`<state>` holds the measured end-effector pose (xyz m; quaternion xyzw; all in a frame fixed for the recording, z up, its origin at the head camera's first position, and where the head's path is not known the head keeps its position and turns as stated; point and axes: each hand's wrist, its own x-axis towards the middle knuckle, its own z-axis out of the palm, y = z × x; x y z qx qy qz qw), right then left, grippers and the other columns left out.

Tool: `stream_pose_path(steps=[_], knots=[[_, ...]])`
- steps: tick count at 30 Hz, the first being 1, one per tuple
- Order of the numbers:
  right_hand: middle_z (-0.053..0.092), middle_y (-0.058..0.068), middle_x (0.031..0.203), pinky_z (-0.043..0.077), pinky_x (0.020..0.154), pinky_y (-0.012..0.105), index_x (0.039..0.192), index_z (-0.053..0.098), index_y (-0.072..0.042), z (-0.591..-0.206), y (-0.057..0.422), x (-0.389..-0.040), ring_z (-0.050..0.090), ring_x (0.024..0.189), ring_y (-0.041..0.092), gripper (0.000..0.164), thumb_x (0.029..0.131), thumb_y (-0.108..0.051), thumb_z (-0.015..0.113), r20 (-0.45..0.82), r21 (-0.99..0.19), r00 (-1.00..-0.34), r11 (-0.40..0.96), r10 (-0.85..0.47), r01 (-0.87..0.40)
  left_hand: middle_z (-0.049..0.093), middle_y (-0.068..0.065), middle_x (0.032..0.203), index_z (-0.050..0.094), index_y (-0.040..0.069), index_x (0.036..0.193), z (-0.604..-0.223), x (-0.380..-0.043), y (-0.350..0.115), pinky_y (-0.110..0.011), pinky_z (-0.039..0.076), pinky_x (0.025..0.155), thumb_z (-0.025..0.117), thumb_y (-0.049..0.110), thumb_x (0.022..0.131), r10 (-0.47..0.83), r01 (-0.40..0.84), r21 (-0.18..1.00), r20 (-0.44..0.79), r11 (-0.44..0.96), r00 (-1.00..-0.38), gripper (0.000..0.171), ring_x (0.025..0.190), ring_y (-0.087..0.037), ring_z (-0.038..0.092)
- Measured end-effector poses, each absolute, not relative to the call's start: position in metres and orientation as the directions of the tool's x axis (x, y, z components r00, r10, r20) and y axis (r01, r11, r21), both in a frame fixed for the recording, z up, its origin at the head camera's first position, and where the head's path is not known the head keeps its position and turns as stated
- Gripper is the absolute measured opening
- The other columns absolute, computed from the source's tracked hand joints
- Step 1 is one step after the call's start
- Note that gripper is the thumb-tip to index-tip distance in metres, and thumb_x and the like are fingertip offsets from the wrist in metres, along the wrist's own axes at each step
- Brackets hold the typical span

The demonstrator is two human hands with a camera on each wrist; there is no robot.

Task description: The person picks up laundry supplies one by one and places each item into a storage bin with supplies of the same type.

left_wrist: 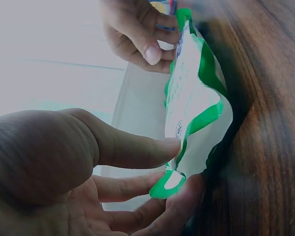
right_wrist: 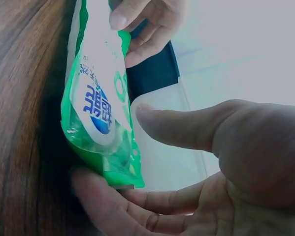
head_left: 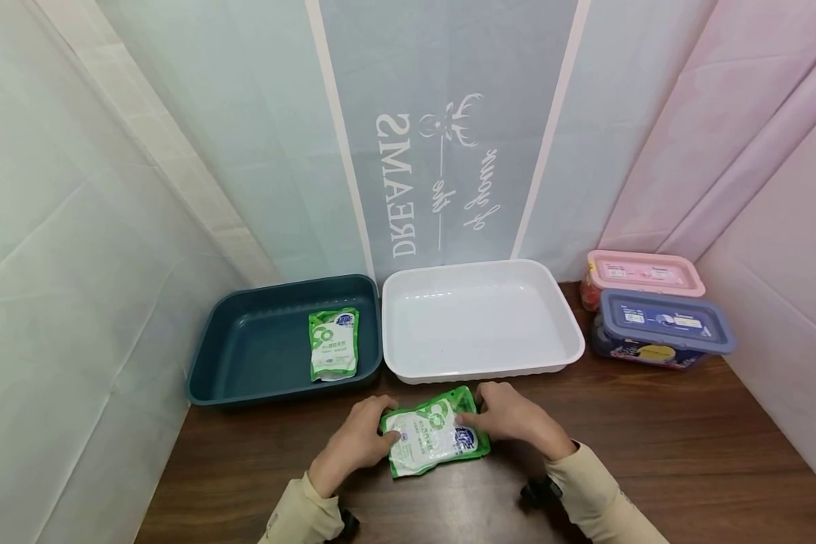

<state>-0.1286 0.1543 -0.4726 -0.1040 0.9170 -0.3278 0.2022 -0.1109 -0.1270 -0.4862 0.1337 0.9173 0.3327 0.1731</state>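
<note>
A green-and-white detergent pouch [head_left: 425, 438] lies at a slant close over the wooden table, printed side up. My left hand [head_left: 360, 434] pinches its left end, thumb on top and fingers underneath; the left wrist view shows this grip [left_wrist: 137, 167]. At the other end is my right hand [head_left: 517, 415], its fingers bent around the pouch's edge. In the right wrist view, the right thumb [right_wrist: 177, 125] stands raised off the pouch's printed face [right_wrist: 100, 105]. A second matching pouch [head_left: 334, 344] lies in the dark teal tray [head_left: 258, 291], toward its right side.
A white tray [head_left: 483, 332] stands beside the teal one, just beyond the hands. At the back right are a pink-lidded box [head_left: 646, 273] and a blue-lidded box [head_left: 666, 325]. Fabric curtains [head_left: 245, 151] hang behind and on both sides of the wooden table [head_left: 687, 453].
</note>
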Motion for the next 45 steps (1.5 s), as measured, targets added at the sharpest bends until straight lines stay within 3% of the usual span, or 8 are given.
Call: stream_pose_path(steps=[4, 7, 10, 14, 23, 30, 37, 45], knots=[[0.063, 0.004, 0.08, 0.048, 0.058, 0.03, 0.097, 0.065, -0.003, -0.474, 0.159, -0.131, 0.058, 0.065, 0.015, 0.035, 0.094, -0.032, 0.083, -0.297, -0.684, -0.886, 0.726, -0.356, -0.063, 0.068, -0.018, 0.13, 0.066, -0.001, 0.133, -0.484, -0.113, -0.132, -0.052, 0.055, 0.095, 0.078, 0.014, 0.097, 0.369, 0.098, 0.675, -0.271, 0.732, -0.889, 0.04, 0.114, -0.033, 0.064], [0.063, 0.005, 0.081, 0.05, 0.057, 0.03, 0.098, 0.064, -0.003, -0.476, 0.163, -0.133, 0.058, 0.062, 0.015, 0.026, 0.098, -0.025, 0.078, -0.292, -0.723, -0.874, 0.688, -0.388, -0.064, 0.07, -0.015, 0.124, 0.067, -0.003, 0.133, -0.482, -0.116, -0.136, -0.045, 0.054, 0.089, 0.078, 0.016, 0.098, 0.402, 0.065, 0.707, -0.322, 0.704, -0.857, 0.041, 0.102, -0.023, 0.063], [0.06, 0.003, 0.076, 0.049, 0.053, 0.029, 0.094, 0.063, -0.004, -0.478, 0.165, -0.135, 0.056, 0.057, 0.013, 0.017, 0.103, -0.016, 0.069, -0.282, -0.756, -0.857, 0.65, -0.43, -0.077, 0.073, -0.011, 0.109, 0.067, -0.006, 0.129, -0.481, -0.119, -0.14, -0.038, 0.056, 0.079, 0.076, 0.014, 0.1, 0.456, 0.006, 0.768, -0.375, 0.641, -0.807, 0.036, 0.09, -0.019, 0.066], [0.058, 0.0, 0.072, 0.049, 0.051, 0.027, 0.091, 0.063, -0.005, -0.476, 0.167, -0.137, 0.053, 0.055, 0.011, 0.017, 0.107, -0.013, 0.062, -0.265, -0.793, -0.836, 0.602, -0.481, -0.095, 0.072, -0.008, 0.094, 0.068, -0.005, 0.12, -0.481, -0.121, -0.144, -0.031, 0.055, 0.066, 0.071, 0.011, 0.102, 0.523, -0.068, 0.83, -0.41, 0.554, -0.747, 0.024, 0.076, -0.018, 0.067], [0.056, -0.002, 0.075, 0.039, 0.055, 0.024, 0.092, 0.059, -0.006, -0.462, 0.172, -0.138, 0.048, 0.061, 0.01, 0.023, 0.111, -0.017, 0.057, -0.229, -0.864, -0.821, 0.498, -0.523, -0.076, 0.076, -0.009, 0.107, 0.063, -0.003, 0.131, -0.475, -0.122, -0.148, -0.032, 0.064, 0.076, 0.064, 0.008, 0.106, 0.669, -0.173, 0.91, -0.396, 0.376, -0.629, 0.027, 0.09, -0.016, 0.073], [0.062, 0.0, 0.081, 0.041, 0.061, 0.025, 0.098, 0.063, -0.005, -0.453, 0.174, -0.137, 0.054, 0.07, 0.013, 0.02, 0.111, -0.019, 0.057, -0.211, -0.884, -0.81, 0.46, -0.546, -0.08, 0.075, -0.013, 0.116, 0.052, -0.006, 0.144, -0.469, -0.118, -0.148, -0.031, 0.065, 0.078, 0.063, 0.002, 0.106, 0.749, -0.211, 0.939, -0.345, 0.273, -0.566, 0.04, 0.094, -0.017, 0.076], [0.07, 0.005, 0.085, 0.044, 0.061, 0.022, 0.105, 0.064, 0.0, -0.447, 0.175, -0.139, 0.061, 0.072, 0.012, 0.022, 0.111, -0.02, 0.058, -0.155, -0.941, -0.799, 0.332, -0.582, -0.06, 0.074, -0.018, 0.121, 0.048, -0.008, 0.144, -0.46, -0.117, -0.151, -0.029, 0.064, 0.077, 0.061, -0.001, 0.105, 0.776, -0.23, 0.955, -0.288, 0.187, -0.561, 0.041, 0.095, -0.017, 0.076], [0.078, 0.014, 0.104, 0.059, 0.071, 0.027, 0.122, 0.066, 0.001, -0.447, 0.165, -0.14, 0.076, 0.086, 0.017, 0.026, 0.108, -0.022, 0.065, -0.055, -0.976, -0.841, 0.207, -0.539, -0.069, 0.07, -0.021, 0.128, 0.043, -0.009, 0.145, -0.449, -0.115, -0.156, -0.039, 0.066, 0.085, 0.06, -0.001, 0.106, 0.741, -0.214, 0.967, -0.242, 0.135, -0.626, 0.044, 0.099, -0.019, 0.077]])
